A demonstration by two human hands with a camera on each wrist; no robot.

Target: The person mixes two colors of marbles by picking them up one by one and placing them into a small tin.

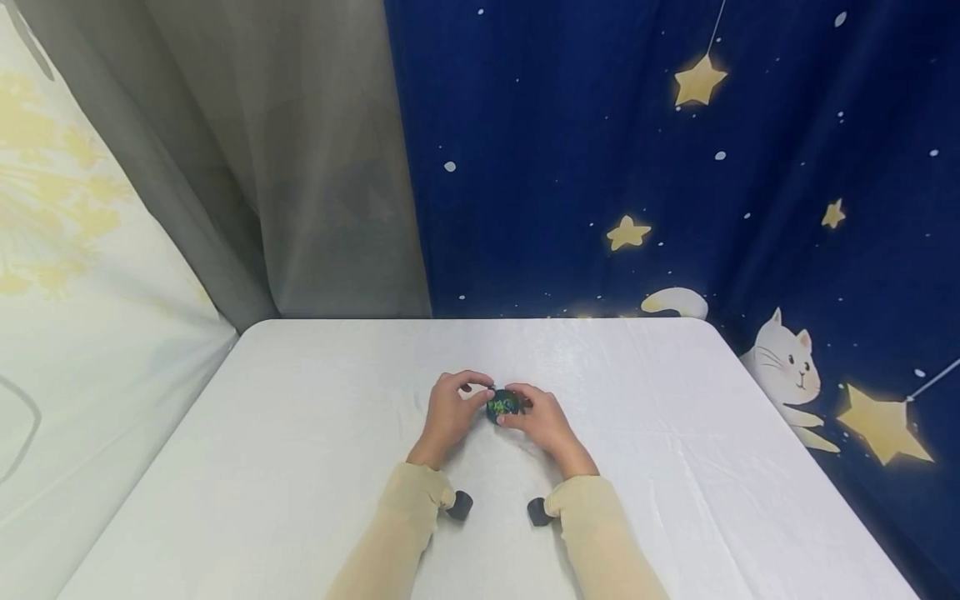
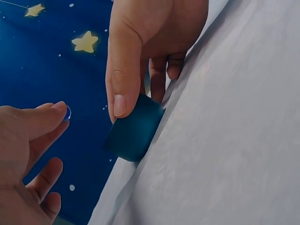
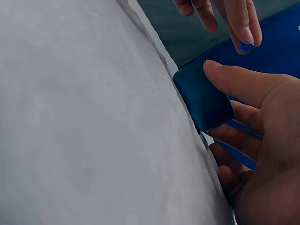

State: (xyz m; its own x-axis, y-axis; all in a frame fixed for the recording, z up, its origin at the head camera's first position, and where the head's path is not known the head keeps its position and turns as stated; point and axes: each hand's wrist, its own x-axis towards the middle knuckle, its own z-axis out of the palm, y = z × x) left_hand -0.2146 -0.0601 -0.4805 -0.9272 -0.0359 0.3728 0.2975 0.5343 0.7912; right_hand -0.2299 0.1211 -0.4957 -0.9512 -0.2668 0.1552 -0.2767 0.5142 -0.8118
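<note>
My left hand (image 1: 448,410) is beside a small round teal container (image 1: 501,404) with a green and blue pattern on top. Between thumb and fingertip it pinches a small round blue piece (image 2: 68,113) with a pale rim, just off the container. From the right side, my right hand (image 1: 547,421) holds the container, thumb on one side and fingers on the other. In the right wrist view the smooth teal side of the container (image 3: 202,101) faces the camera, low against the white cloth. What lies inside the container is hidden.
A white cloth covers the table (image 1: 300,433). Behind it hang a grey curtain (image 1: 330,183) and a dark blue curtain (image 1: 540,167) printed with stars and a cat. Black wrist cameras (image 1: 460,506) sit at both cuffs.
</note>
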